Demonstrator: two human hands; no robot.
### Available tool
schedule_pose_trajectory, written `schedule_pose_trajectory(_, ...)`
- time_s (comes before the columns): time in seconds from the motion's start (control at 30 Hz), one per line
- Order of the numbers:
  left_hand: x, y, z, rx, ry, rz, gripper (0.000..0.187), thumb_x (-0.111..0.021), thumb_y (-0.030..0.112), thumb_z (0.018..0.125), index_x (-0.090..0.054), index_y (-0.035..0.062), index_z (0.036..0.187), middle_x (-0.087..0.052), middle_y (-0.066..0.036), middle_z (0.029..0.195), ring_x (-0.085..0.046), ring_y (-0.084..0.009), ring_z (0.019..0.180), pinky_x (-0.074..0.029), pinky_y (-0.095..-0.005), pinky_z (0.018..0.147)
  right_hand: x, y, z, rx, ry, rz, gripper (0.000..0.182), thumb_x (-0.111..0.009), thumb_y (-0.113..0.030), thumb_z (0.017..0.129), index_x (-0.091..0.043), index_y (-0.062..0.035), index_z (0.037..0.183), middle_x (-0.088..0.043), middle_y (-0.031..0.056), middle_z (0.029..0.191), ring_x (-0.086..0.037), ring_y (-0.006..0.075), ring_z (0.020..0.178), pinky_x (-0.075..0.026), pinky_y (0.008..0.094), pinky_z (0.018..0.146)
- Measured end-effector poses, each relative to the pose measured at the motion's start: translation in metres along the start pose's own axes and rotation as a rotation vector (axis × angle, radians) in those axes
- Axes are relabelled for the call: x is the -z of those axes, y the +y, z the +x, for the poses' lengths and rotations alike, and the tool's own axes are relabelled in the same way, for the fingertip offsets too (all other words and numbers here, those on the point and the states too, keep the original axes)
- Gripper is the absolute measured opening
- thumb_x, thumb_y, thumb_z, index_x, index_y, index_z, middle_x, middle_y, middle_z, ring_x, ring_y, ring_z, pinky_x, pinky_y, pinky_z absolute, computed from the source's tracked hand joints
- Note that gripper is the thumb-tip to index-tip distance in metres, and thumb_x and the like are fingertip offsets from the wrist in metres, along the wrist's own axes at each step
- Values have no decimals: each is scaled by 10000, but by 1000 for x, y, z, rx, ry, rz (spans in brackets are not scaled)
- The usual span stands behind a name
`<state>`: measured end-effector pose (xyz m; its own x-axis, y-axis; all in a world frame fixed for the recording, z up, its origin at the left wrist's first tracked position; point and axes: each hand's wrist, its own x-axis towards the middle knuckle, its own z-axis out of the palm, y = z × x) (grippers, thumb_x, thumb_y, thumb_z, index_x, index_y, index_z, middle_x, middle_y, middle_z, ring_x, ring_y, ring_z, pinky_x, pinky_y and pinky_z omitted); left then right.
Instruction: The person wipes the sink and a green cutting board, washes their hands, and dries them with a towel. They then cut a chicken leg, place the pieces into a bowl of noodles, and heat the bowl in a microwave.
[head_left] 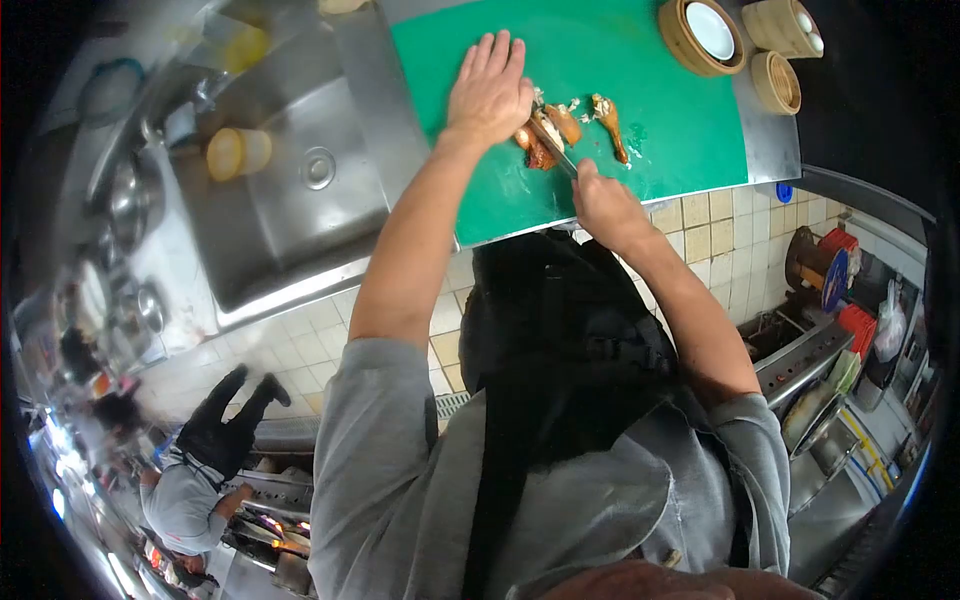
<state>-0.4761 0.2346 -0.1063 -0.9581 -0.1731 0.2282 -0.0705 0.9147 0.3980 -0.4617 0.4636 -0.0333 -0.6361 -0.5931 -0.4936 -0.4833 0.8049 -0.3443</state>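
On the green cutting board [430, 60] lie several pieces of browned cooked chicken [563, 123], pale meat showing at the cuts. My right hand [608, 205] is closed round the handle of a knife [557, 148], whose blade slants up and left over the chicken. Just left of the pieces, my left hand [490, 92] lies flat on the board with its fingers stretched out; its thumb side is close to the chicken and the blade's far end. A separate drumstick [609, 125] rests to the right, with small scraps around it.
A steel sink [280, 215] on the left holds a yellowish plastic tub [238, 154]. Bamboo steamers [703, 38] stand at the board's back right, one with a white bowl [710, 30] in it. At lower left, another person [195, 480] stands at a stove with flames.
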Motion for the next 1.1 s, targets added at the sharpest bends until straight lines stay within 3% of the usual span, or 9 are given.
schedule_pose_trajectory(0.47,13,-3,15,40,-207,183,644,-355,327,995,-278,-62,1503,-226,-245,1596,-193,-349,1497,-116,-436,1241,-22,15,20,63,117,65,124,-458,-99,948,-454,5,1015,-656,307,790,-646,509,767,-524,603,711)
schedule_pose_trajectory(0.57,24,-8,10,-66,-32,55,583,-370,328,1023,-367,-55,1463,-370,-263,1520,-338,-365,1432,-239,-444,1199,-17,26,7,50,77,117,145,-490,-146,971,-451,-17,1025,-652,301,781,-642,506,761,-515,605,698)
schedule_pose_trajectory(0.63,75,-8,7,212,291,-353,454,-428,270,1036,-497,-4,1391,-551,-244,1358,-518,-362,1283,-389,-450,1095,0,33,-9,183,178,197,192,-528,-207,985,-448,-36,1025,-646,300,776,-636,509,759,-504,602,685)
schedule_pose_trajectory(0.77,73,-11,4,244,395,-347,330,-541,153,959,-615,82,1273,-643,-186,1146,-631,-371,1016,-511,-447,896,33,54,-25,-7,382,308,229,-558,-236,989,-458,-44,1062,-651,297,802,-625,526,782,-504,583,685)
schedule_pose_trajectory(0.83,57,-6,7,31,-71,-396,329,-576,135,950,-640,131,1273,-635,-164,1234,-609,-338,1125,-490,-407,975,35,84,-8,-48,399,296,239,-564,-236,987,-461,-47,1091,-655,301,835,-626,526,801,-508,576,694)
schedule_pose_trajectory(0.9,35,-2,11,-65,-117,-372,327,-599,127,922,-658,142,1244,-627,-146,1238,-617,-329,1099,-505,-401,954,41,112,5,-85,416,281,253,-569,-236,985,-463,-50,1119,-659,305,869,-627,527,821,-512,568,703)
schedule_pose_trajectory(0.97,27,-1,18,-162,-395,-199,298,-581,129,933,-664,138,1218,-622,-121,1238,-622,-305,1094,-509,-409,950,47,130,14,-16,422,189,293,-579,-241,979,-458,-52,1167,-664,311,943,-636,516,872,-514,561,735)
schedule_pose_trajectory(1.03,39,3,29,-166,-482,-168,277,-578,130,933,-670,142,1195,-627,-107,1222,-625,-296,1092,-513,-410,938,53,137,18,-57,372,171,332,-609,-218,956,-460,-49,1201,-652,299,1054,-634,488,963,-516,534,803)
schedule_pose_trajectory(1.1,44,6,32,-172,-570,-139,257,-576,130,934,-676,146,1171,-632,-93,1207,-627,-287,1090,-516,-411,926,53,149,19,88,433,151,377,-639,-178,928,-467,-47,1237,-616,272,1157,-610,459,1053,-509,503,875)
